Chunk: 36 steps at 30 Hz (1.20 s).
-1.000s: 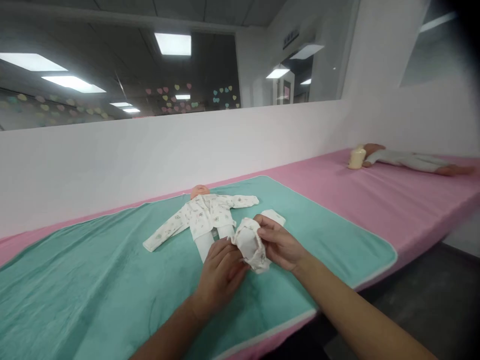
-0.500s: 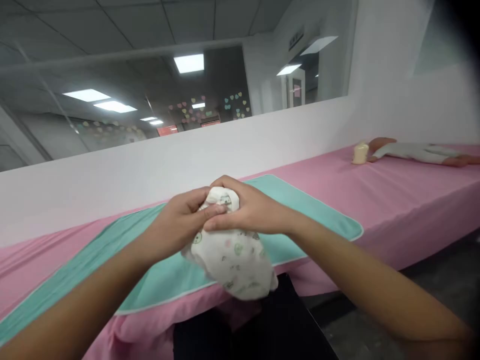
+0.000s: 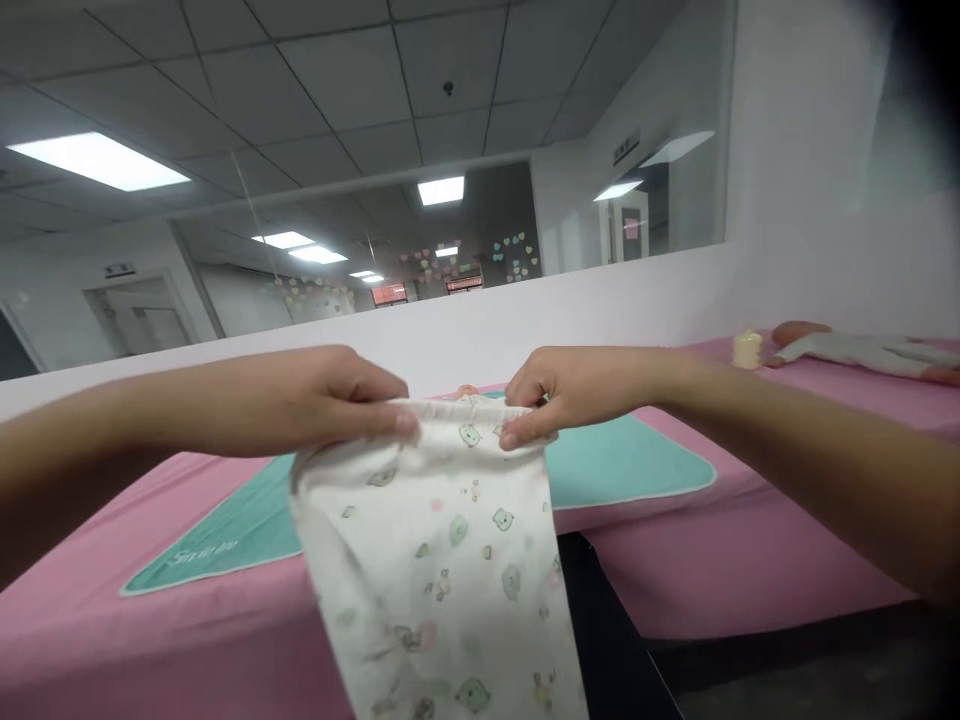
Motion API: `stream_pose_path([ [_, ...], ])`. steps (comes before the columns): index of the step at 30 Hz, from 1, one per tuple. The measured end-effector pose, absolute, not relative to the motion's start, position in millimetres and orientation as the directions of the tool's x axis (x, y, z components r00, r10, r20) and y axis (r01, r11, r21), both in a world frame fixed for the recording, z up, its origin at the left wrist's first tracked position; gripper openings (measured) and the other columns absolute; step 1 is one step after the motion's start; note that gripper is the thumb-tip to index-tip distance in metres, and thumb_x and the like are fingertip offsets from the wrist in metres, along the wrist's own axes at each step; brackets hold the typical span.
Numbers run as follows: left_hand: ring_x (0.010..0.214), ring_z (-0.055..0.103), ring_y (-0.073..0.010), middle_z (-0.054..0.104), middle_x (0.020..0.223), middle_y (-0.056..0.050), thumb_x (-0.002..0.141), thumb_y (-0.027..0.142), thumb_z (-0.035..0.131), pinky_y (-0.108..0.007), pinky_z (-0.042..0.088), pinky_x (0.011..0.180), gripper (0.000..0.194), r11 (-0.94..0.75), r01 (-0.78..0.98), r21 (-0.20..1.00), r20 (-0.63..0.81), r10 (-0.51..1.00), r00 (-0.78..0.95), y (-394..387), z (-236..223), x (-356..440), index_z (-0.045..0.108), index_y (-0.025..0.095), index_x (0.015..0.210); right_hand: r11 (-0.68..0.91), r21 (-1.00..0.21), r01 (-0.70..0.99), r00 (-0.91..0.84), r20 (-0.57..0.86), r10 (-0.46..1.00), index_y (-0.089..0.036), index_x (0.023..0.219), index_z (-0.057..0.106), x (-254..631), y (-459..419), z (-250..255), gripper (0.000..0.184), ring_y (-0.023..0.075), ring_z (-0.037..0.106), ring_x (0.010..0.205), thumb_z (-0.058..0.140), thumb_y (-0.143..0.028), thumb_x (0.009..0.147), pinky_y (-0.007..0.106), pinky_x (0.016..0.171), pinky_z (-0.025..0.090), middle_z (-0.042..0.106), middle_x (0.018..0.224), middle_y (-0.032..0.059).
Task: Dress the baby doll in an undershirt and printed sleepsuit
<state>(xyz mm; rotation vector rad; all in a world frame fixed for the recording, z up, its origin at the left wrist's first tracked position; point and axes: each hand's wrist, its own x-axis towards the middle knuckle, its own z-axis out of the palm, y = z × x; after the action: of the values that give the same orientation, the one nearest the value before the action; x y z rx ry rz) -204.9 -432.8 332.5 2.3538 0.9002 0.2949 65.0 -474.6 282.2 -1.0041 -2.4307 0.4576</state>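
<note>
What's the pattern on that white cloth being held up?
Small green, pink and yellowish figures on the white cloth, clearest in the head view.

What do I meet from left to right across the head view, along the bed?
Left hand, doll's head, right hand, cream container, grey-clad doll. The printed garment overlaps both hands, so I left it out.

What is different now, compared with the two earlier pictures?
The patterned baby garment, bunched up before, now hangs down spread out. The left hand and right hand have moved apart along its gathered top edge, and both still hold it. The cream-coloured bottle and the doll in pale clothes stayed on the pink sheet.
</note>
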Motion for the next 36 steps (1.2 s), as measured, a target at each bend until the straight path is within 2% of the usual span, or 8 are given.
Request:
stream_pose_path([
  [4, 0.042, 0.042, -0.0108, 0.048, 0.049, 0.0, 0.074, 0.032, 0.058, -0.02, 0.029, 0.04, 0.025, -0.677, 0.447, 0.585, 0.274, 0.684, 0.676, -455.0, 343.1, -193.1, 0.059, 0.018, 0.053, 0.716, -0.385, 0.583, -0.648, 0.31, 0.695, -0.017, 0.06, 0.06, 35.3, -493.4, 310.1, 0.026, 0.0054, 0.04, 0.046, 0.072, -0.04, 0.059, 0.02, 0.045, 0.029, 0.05, 0.054, -0.0047],
  [7, 0.044, 0.046, -0.0124, 0.047, 0.048, 0.001, 0.073, 0.03, 0.06, -0.021, 0.033, 0.043, 0.022, -0.681, 0.366, 0.634, 0.353, 0.677, 0.646, -474.6, 353.0, -185.9, 0.059, 0.018, 0.055, 0.712, -0.426, 0.559, -0.699, 0.22, 0.68, -0.015, 0.062, 0.063, 16.6, -507.7, 329.7, 0.026, 0.0077, 0.047, 0.048, 0.071, -0.04, 0.06, 0.022, 0.049, 0.036, 0.053, 0.055, -0.0035],
  [14, 0.058, 0.058, -0.0192, 0.062, 0.065, -0.003, 0.06, 0.022, 0.07, -0.026, 0.045, 0.05, 0.011, -0.58, 0.446, 0.682, -0.115, 0.516, 0.849, -504.3, 354.6, -194.6, 0.066, 0.02, 0.07, 0.717, -0.654, 0.239, -0.728, 0.368, 0.579, -0.011, 0.077, 0.065, 20.2, -522.1, 341.5, 0.026, 0.0096, 0.056, 0.063, 0.064, -0.036, 0.071, 0.023, 0.06, 0.046, 0.059, 0.068, -0.0001],
  [21, 0.062, 0.058, -0.0158, 0.061, 0.073, -0.004, 0.069, 0.027, 0.063, -0.023, 0.046, 0.053, 0.017, -0.45, -0.024, 0.893, 0.33, 0.617, 0.714, -481.5, 295.0, -176.2, 0.06, 0.014, 0.08, 0.451, -0.877, -0.166, -0.64, 0.444, 0.627, -0.01, 0.079, 0.06, 17.7, -491.0, 254.1, 0.038, 0.0117, 0.057, 0.063, 0.065, -0.047, 0.069, 0.024, 0.061, 0.046, 0.06, 0.068, 0.0022],
  [26, 0.046, 0.048, -0.008, 0.047, 0.053, 0.004, 0.069, 0.029, 0.062, -0.018, 0.04, 0.046, 0.017, -0.145, -0.25, 0.957, 0.275, 0.727, 0.629, -431.3, 234.1, -138.9, 0.055, 0.014, 0.071, 0.239, -0.948, -0.209, -0.787, 0.308, 0.535, -0.01, 0.089, 0.061, 12.5, -427.2, 173.8, 0.056, 0.0197, 0.06, 0.082, 0.069, -0.055, 0.057, 0.029, 0.072, 0.046, 0.064, 0.081, 0.0081],
  [30, 0.056, 0.055, -0.013, 0.055, 0.06, 0.0, 0.073, 0.038, 0.059, -0.023, 0.044, 0.054, 0.026, -0.043, -0.077, 0.996, 0.086, 0.629, 0.773, -374.1, 208.2, -129.8, 0.06, 0.013, 0.08, 0.19, -0.98, -0.063, -0.857, 0.15, 0.493, -0.01, 0.087, 0.063, 42.8, -373.9, 149.7, 0.045, 0.018, 0.06, 0.081, 0.076, -0.039, 0.056, 0.026, 0.071, 0.047, 0.065, 0.085, 0.0068],
  [34, 0.062, 0.057, -0.015, 0.062, 0.068, -0.003, 0.066, 0.033, 0.068, -0.024, 0.043, 0.057, 0.022, -0.143, 0.277, 0.95, -0.189, 0.441, 0.877, -322.5, 185.3, -138.2, 0.064, 0.014, 0.076, 0.173, -0.928, -0.331, -0.601, 0.348, 0.719, -0.01, 0.071, 0.063, 84.6, -326.3, 139.7, 0.027, 0.0123, 0.057, 0.057, 0.072, -0.034, 0.062, 0.022, 0.054, 0.046, 0.062, 0.062, 0.0019],
  [36, 0.064, 0.058, -0.0159, 0.064, 0.07, -0.004, 0.067, 0.032, 0.068, -0.024, 0.044, 0.059, 0.021, -0.142, 0.286, 0.948, -0.198, 0.44, 0.876, -301.1, 172.7, -136.2, 0.065, 0.014, 0.077, 0.131, -0.887, -0.442, -0.524, 0.374, 0.765, -0.011, 0.067, 0.063, 92.6, -305.0, 129.3, 0.021, 0.0109, 0.056, 0.054, 0.07, -0.031, 0.065, 0.02, 0.052, 0.045, 0.06, 0.058, 0.001],
])
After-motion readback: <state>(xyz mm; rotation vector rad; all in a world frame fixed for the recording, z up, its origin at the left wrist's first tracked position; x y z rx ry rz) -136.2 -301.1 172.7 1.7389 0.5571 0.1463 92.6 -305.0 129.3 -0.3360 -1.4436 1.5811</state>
